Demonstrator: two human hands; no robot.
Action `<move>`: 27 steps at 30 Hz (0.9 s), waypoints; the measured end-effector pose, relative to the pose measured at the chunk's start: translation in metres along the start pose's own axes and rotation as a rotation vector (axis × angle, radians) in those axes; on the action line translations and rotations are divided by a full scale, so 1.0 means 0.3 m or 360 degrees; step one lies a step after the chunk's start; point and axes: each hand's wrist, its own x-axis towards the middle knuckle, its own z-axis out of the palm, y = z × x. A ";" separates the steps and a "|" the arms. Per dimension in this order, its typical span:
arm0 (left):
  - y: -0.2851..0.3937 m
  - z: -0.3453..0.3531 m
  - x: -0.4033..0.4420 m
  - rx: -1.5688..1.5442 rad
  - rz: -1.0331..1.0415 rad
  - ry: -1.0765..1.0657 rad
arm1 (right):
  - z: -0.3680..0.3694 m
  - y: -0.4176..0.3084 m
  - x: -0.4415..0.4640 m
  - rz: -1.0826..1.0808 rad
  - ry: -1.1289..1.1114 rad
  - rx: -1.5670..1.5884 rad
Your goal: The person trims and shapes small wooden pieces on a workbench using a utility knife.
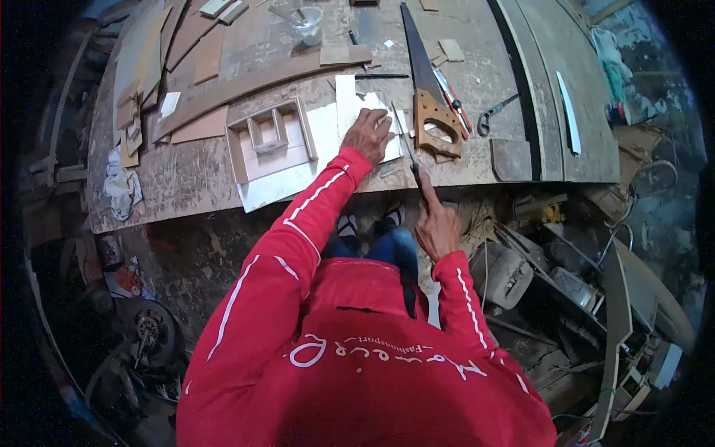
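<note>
My left hand presses down on a white board piece on the workbench, fingers spread. Beside its fingertips runs the narrow blade of a long thin tool with a dark handle. My right hand grips that handle at the bench's front edge, index finger stretched along it. I cannot tell whether the tool is a knife, a file or a small saw. Left of my left hand, a small wooden frame with compartments rests on a larger white sheet. A white strip lies just beyond my left hand.
A handsaw with a wooden handle, a red-and-white cutter and a small clamp lie to the right. A long wooden strip crosses the bench. A clear cup stands at the back, and clutter fills the floor.
</note>
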 end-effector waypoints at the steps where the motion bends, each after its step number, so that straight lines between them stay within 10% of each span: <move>1: 0.004 -0.002 -0.015 -0.0011 -0.0013 -0.0012 | -0.015 -0.022 0.004 0.0079 -0.0056 -0.0007; 27: 0.006 -0.008 0.003 -0.0019 -0.0016 -0.0014 | 0.054 -0.003 -0.012 0.0041 0.0075 0.0093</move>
